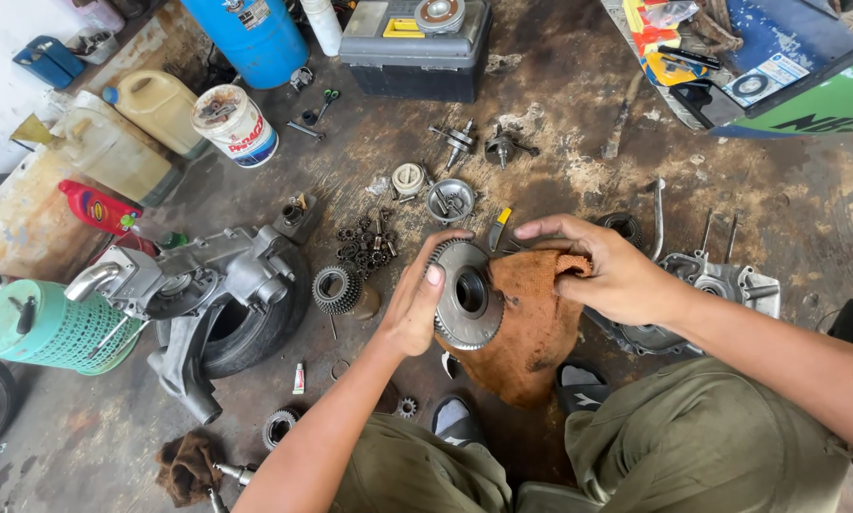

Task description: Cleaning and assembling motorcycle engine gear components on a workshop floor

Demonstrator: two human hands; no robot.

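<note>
My left hand (415,302) grips a round grey metal gear plate (468,294) with a toothed rim and a central hole, held upright in front of me. My right hand (609,271) pinches a brown-orange rag (531,332) that hangs behind and under the gear plate. Both hands hover above the stained floor, over my feet in dark sandals (455,420).
An engine case (208,280) lies on a small tyre at left, beside a green mesh basket (51,328). Loose gears (336,288), sprockets and shafts (457,142) lie ahead. Another crankcase half (721,285) sits right. Toolbox (417,47), blue drum, jugs and a bucket stand behind.
</note>
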